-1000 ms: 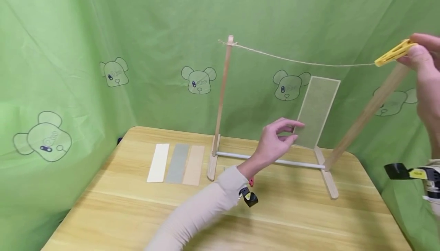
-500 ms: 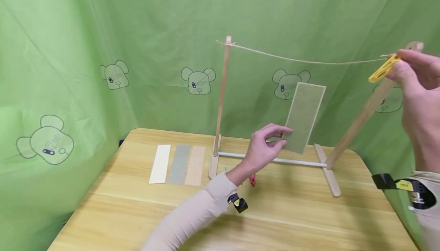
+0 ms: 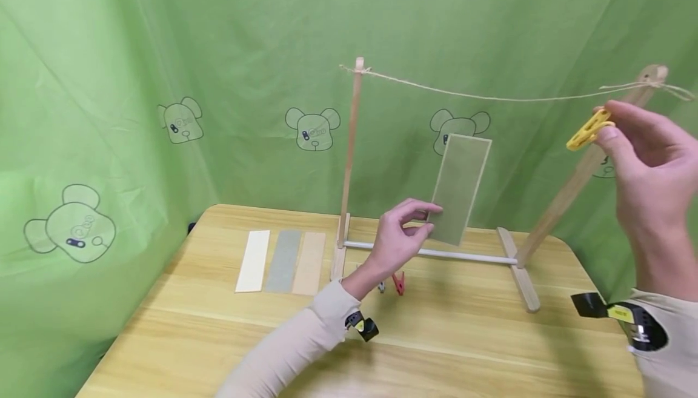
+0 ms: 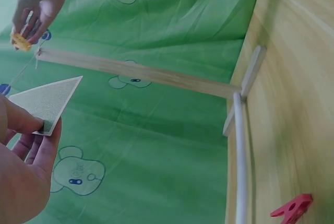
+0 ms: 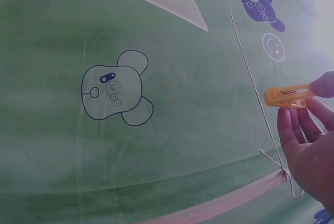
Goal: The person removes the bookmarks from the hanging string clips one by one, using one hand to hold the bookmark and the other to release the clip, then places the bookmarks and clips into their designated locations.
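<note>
My left hand (image 3: pixel 398 234) pinches the lower left edge of a grey-green rectangular card (image 3: pixel 460 189), held up and slightly tilted below the string. In the left wrist view thumb and fingers grip a corner of the card (image 4: pixel 49 101). A yellow clothespin (image 3: pixel 589 129) is pinched between thumb and fingers of my right hand (image 3: pixel 654 174), just below the string's right end. The right wrist view shows the clothespin (image 5: pixel 287 96) beside the string (image 5: pixel 245 57), apart from it. That string (image 3: pixel 463 94) sags between two wooden posts, tied at each top.
White (image 3: pixel 253 261), grey (image 3: pixel 283 261) and peach (image 3: pixel 309 263) cards lie on the table's left. A red clothespin (image 3: pixel 400 283) and a partly hidden grey one (image 3: pixel 381 286) lie behind my left wrist. The stand's right post (image 3: pixel 567 198) leans outward; a white bar (image 3: pixel 469 257) joins the feet.
My left hand has carried the grey-green card leftward and slightly down. The right hand has brought the yellow clothespin left and down, away from the string; its grip stays.
</note>
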{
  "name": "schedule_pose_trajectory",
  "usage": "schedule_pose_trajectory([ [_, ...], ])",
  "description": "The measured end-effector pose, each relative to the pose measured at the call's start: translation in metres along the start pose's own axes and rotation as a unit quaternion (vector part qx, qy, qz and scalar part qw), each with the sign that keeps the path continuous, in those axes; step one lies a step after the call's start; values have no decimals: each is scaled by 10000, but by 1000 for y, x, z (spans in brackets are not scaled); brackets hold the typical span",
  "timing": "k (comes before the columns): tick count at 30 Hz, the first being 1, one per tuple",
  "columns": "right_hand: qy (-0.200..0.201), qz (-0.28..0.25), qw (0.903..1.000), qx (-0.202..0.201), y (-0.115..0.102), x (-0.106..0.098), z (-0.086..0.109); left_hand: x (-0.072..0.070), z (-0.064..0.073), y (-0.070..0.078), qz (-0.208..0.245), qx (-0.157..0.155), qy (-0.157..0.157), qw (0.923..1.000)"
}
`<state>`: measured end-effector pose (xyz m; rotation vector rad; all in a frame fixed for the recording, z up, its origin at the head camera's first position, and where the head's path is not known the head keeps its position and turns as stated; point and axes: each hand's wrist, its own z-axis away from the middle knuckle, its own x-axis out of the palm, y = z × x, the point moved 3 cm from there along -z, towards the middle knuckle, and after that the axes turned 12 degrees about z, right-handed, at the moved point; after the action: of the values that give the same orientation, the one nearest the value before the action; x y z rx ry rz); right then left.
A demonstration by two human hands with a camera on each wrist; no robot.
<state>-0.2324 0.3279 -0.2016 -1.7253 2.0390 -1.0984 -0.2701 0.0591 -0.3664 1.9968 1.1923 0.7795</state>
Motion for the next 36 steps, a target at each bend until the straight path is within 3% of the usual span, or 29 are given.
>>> schedule_pose_trajectory([
  [9,120,220,9996,-136,2,3,17,-12,4,14,5,222,93,9997],
  [13,44,522,9976,-457,6,2,24,-18,9,17,42,187,158,9997],
  [17,5,489,9968,-640,10,2,30,-23,12,21,64,175,180,9997],
  [25,115,45,9982,-588,14,1,42,-34,15,32,-14,159,225,9996],
  [36,244,191,9986,-424,24,-1,63,-53,27,38,-86,-26,306,9995],
])
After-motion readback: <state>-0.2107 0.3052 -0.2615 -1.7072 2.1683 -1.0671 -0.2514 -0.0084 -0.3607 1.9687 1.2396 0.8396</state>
